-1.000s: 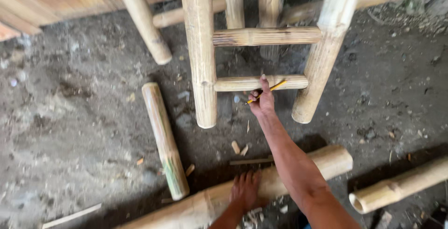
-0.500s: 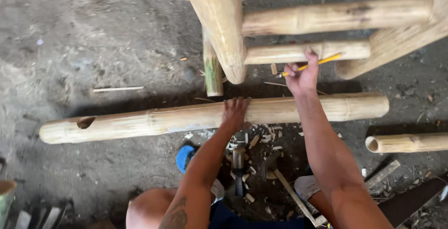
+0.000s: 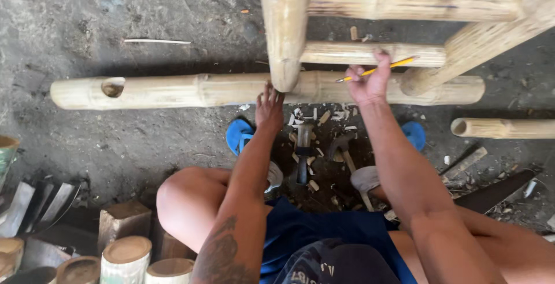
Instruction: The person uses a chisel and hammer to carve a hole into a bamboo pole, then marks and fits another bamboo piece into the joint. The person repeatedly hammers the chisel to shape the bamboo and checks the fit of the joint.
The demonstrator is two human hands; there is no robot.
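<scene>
View: looking down at a seated person's two bare arms over a dirt floor.
Left hand (image 3: 269, 106): fingers spread and flat on the long bamboo pole (image 3: 173, 90), gripping nothing.
Right hand (image 3: 368, 81): closed around a yellow pencil (image 3: 378, 69), whose tip points right beside a rung (image 3: 370, 54) of the bamboo frame.
Long bamboo pole: lies crosswise on the ground, one round hole (image 3: 113, 87) near its left end.
Bamboo frame: two horizontal rungs and two thick uprights in view.
Hollow bamboo: one open-ended piece (image 3: 502, 128) at right; whether anything is inside cannot be told.
Tools: two hammers (image 3: 304, 151) among wood chips, one saw (image 3: 496, 190) at right.
Sandals: two blue (image 3: 238, 135).
Cut bamboo stumps: about four at bottom left (image 3: 126, 258).
</scene>
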